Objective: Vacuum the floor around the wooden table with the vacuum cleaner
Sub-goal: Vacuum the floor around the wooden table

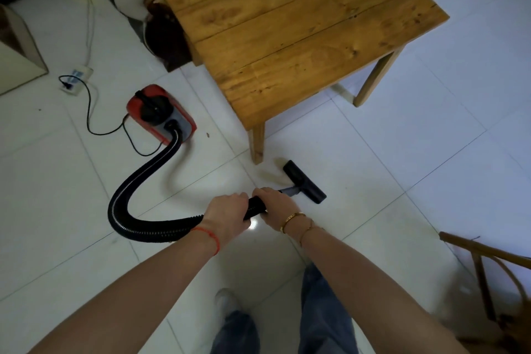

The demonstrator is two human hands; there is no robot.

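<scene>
With my left hand (227, 214) and right hand (275, 205) both gripping the hose (138, 198), the nozzle (304, 181) (near the table (287, 23) leg) could knock it.

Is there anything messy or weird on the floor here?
A little. Small dark crumbs lie on the white tiles: one right of the red vacuum cleaner, one far left. The black cord snakes loosely across the floor. A dull smudge sits beside the nozzle.
</scene>
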